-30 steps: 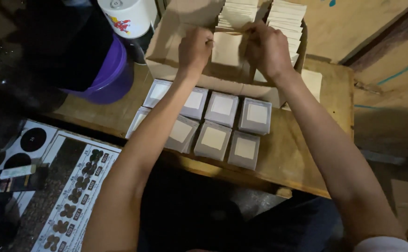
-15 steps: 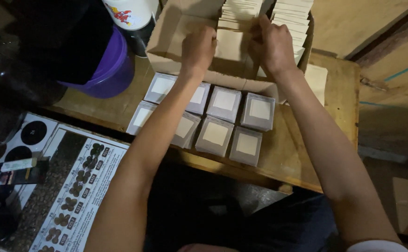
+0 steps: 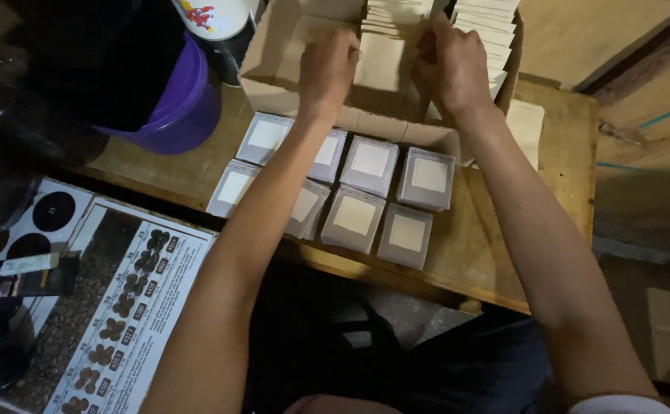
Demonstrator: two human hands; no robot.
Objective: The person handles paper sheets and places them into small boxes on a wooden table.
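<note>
Overhead, a flat card sleeve is gripped at its two sides by the left hand and right hand, fingers curled shut on it, inside the box at upper centre, seemingly so it can be drawn upright. Small packets are laid in rows below.

Dim, warm light falls from above; the left edge sinks into shadow.

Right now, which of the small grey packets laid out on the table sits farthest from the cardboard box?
The front-row packet at the right end, nearest the table's front edge; the others lie closer to the box.
</note>
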